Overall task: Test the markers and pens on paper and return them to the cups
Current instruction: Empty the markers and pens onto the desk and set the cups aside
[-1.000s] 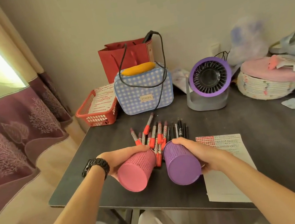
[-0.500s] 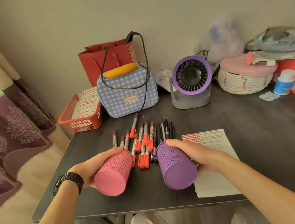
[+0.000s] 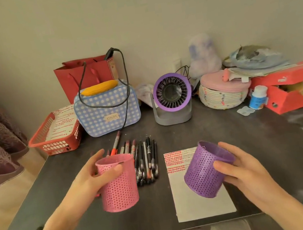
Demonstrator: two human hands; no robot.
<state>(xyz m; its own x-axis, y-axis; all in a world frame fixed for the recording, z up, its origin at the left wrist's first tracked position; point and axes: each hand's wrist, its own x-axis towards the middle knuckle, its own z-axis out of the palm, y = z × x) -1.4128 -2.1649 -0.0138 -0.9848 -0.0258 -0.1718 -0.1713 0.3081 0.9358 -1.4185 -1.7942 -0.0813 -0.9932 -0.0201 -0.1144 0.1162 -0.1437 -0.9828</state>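
Observation:
My left hand grips a pink perforated cup, held upright above the dark table. My right hand grips a purple perforated cup, tilted to the right over a sheet of paper that carries rows of red marks at its top. Both cups look empty. A row of red markers and black pens lies on the table behind and between the cups; the pink cup hides part of it.
Along the back stand a red basket, a blue checked bag with a black cord, a purple fan, a woven lidded basket, a small bottle and a red shoebox. A curtain hangs left.
Both cups lay tipped toward the pens; now the pink one is raised upright and the purple one has moved right over the paper, leaving the pens on the table.

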